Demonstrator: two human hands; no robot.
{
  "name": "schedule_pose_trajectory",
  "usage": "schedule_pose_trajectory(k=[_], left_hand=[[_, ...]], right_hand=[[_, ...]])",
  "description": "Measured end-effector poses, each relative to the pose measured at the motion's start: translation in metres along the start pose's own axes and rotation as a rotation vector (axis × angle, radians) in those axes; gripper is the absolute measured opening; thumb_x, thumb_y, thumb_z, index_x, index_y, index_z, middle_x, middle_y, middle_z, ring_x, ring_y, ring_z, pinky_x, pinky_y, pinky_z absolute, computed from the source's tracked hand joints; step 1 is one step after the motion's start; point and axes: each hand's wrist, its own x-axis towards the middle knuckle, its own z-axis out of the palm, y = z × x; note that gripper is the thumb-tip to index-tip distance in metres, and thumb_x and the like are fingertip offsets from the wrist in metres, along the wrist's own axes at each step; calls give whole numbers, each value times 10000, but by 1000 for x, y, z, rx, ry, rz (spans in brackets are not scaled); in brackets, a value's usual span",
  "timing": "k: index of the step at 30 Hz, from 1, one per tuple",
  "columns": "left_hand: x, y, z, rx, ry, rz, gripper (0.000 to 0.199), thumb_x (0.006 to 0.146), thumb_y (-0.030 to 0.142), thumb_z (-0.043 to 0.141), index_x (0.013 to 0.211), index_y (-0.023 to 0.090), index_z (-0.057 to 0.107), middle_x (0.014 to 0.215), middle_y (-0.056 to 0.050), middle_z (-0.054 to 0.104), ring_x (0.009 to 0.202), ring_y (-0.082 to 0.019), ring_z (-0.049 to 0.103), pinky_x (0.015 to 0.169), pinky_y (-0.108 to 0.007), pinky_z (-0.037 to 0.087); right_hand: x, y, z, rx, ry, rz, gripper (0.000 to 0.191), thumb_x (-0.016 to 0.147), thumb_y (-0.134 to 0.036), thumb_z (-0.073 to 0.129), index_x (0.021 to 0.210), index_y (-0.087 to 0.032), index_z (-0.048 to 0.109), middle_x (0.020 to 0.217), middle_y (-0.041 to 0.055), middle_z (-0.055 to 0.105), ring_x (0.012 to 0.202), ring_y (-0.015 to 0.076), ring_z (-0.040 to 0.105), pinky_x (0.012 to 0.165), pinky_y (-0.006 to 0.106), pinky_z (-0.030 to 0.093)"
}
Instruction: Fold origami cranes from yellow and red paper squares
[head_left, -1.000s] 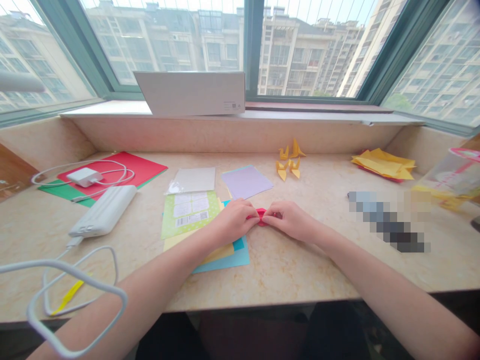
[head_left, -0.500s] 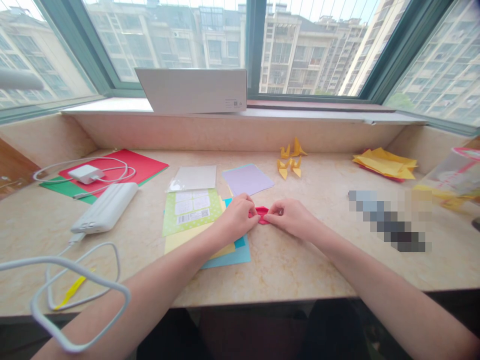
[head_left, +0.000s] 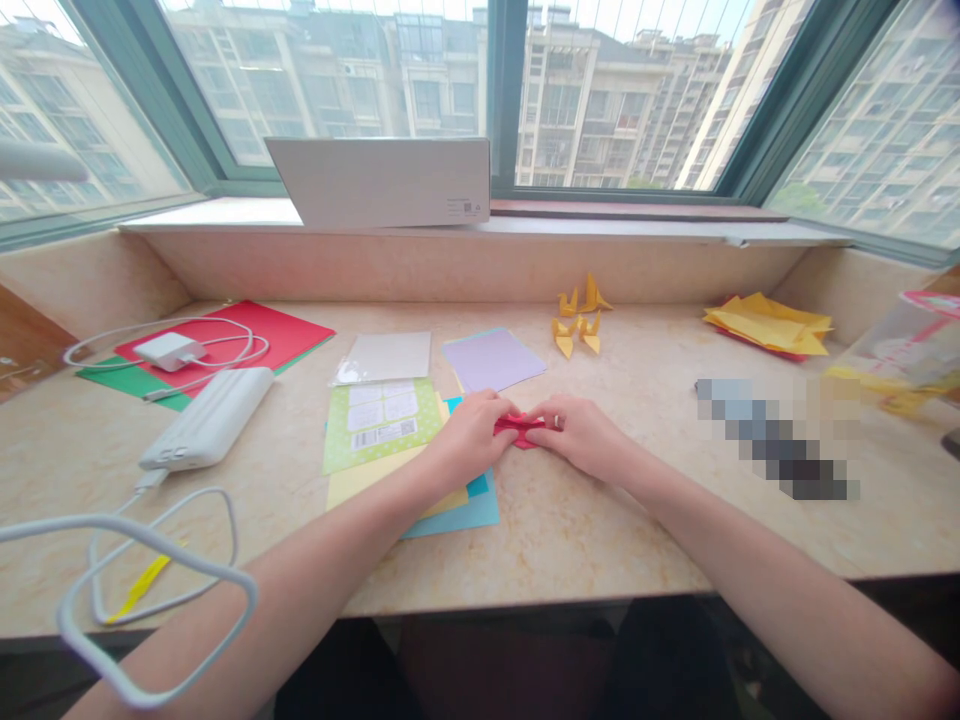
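A small folded red paper (head_left: 527,438) lies between my two hands near the middle of the stone counter. My left hand (head_left: 480,430) pinches its left side, and my right hand (head_left: 574,430) pinches the right side. The fingers partly cover the paper. Beneath and beside my left forearm are a green patterned packet (head_left: 382,425) and yellow and blue sheets (head_left: 457,518). Just beyond my hands is a lilac sheet (head_left: 495,360). Several folded yellow paper figures (head_left: 577,332) stand farther back.
On the left are a white power bank (head_left: 210,418), a charger (head_left: 171,350), red paper (head_left: 289,335) and a looping white cable (head_left: 157,532). At right lie yellow sheets (head_left: 769,325), a blurred-out object (head_left: 772,437) and a clear container (head_left: 907,345). A pale box (head_left: 382,180) stands on the sill.
The red paper's far edge has been drawn together between my fingers, so its open middle looks narrower. Both hands remain in nearly the same place. The view has shifted slightly.
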Motion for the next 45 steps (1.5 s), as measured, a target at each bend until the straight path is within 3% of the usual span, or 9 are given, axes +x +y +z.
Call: schedule_pose_trajectory(k=[3,9,18,27,35,42,45], left_hand=[[0,-1,0,13,-2,19,166,901,215,609,882,188,772,875,-65,639,866,-205,626,827,-347,495],[0,0,3,119,14,72,216,913,194,578,756,162,722,879,-83,651,878,-217,613,810,-345,488],[3,2,2,194,-2,89,230,929,210,569,744,162,695,856,-81,653,862,-221,608,796,-346,476],[5,2,1,252,-24,96,249,947,232,566,737,155,674,871,-92,668,866,-233,598,788,-351,464],[7,-1,4,189,-9,59,224,920,254,613,719,167,660,820,-62,651,832,-216,600,749,-324,448],[7,-10,1,14,-32,55,145,878,158,638,750,170,705,818,-42,665,833,-189,616,775,-294,455],[8,-10,1,24,-39,55,146,878,140,634,750,164,701,819,-41,663,827,-187,614,768,-290,454]], right_hand=[[0,1,0,-41,-22,-55,229,925,-397,645,866,-233,795,821,29,666,735,157,606,704,283,424],[0,1,-2,-90,-37,-79,260,958,-331,598,815,-220,784,791,33,665,732,158,609,713,285,428],[-2,-4,-15,20,-46,-5,188,889,-386,676,943,-259,803,814,16,735,691,155,593,638,270,419],[-4,-4,-13,-98,-101,-100,217,959,-414,604,991,-340,805,818,17,660,728,151,610,699,286,428],[-3,1,-8,-125,-73,-188,199,969,-381,604,1021,-334,790,840,8,654,771,150,615,737,284,438],[-7,-5,-15,-314,-139,-273,291,1017,-357,512,990,-286,793,849,26,663,732,150,596,715,307,407],[-10,-10,-17,-422,-118,-307,286,1013,-351,511,988,-279,787,917,50,667,850,199,599,799,359,397]])
